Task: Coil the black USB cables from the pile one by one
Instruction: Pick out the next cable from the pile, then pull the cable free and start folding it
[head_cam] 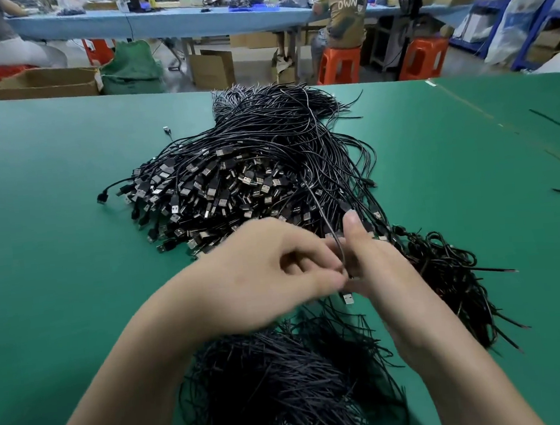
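Fingers [322,280] of left hand [263,274] and right hand [375,268] pinch one cable [323,215] between them | pile [235,182] just beyond

This is a factory workroom. A big green counter [67,197] holds a huge pile of black USB cables [252,181]. Behind it is a long blue counter [160,22], where a person [344,10] sits on an orange stool [338,64]. Cardboard boxes [44,84] lie on the floor. Blue metal shelves [530,38] stand at the right.
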`<state>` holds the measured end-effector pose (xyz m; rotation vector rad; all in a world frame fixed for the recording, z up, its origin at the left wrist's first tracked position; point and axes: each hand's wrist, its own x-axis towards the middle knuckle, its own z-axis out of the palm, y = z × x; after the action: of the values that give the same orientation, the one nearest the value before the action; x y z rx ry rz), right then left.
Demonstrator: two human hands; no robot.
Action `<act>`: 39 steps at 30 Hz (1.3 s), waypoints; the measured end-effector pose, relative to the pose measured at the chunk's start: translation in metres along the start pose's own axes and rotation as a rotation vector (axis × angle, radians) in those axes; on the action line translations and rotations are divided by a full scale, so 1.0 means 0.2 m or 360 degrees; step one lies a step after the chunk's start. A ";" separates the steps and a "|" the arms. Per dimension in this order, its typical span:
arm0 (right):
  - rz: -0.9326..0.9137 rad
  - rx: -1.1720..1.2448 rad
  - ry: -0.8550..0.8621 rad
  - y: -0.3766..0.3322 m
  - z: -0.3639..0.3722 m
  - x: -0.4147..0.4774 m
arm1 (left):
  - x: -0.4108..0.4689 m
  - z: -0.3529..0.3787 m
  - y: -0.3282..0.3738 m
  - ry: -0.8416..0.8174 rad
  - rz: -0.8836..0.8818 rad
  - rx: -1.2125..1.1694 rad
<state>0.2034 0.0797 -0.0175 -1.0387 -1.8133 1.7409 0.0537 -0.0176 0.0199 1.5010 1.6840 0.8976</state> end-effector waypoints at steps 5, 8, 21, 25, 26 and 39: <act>0.0402 0.1059 -0.0179 -0.04 0.08 -0.03 | -0.05 0.12 -0.03 -0.0155 -0.0128 0.0241; 0.0334 0.1419 0.0022 -0.05 0.09 -0.02 | -0.06 0.10 -0.04 -0.0222 -0.0196 0.0305; 0.0009 0.0758 -0.0833 -0.15 0.12 -0.18 | -0.03 -0.02 -0.17 0.0465 0.0435 0.0473; -0.0042 0.0612 -0.1009 -0.15 0.11 -0.20 | -0.04 -0.01 -0.15 0.0518 0.0590 0.0249; -0.0040 0.0544 -0.1041 -0.15 0.10 -0.19 | -0.05 -0.02 -0.14 0.0561 0.0623 0.0186; -0.0373 0.0600 -0.0809 -0.13 -0.01 -0.14 | -0.04 -0.05 -0.18 0.0581 0.0500 0.0203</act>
<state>0.2168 0.0618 0.0134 -0.2343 -1.6835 2.2097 0.0283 -0.0301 -0.0051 1.8062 1.8149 1.3173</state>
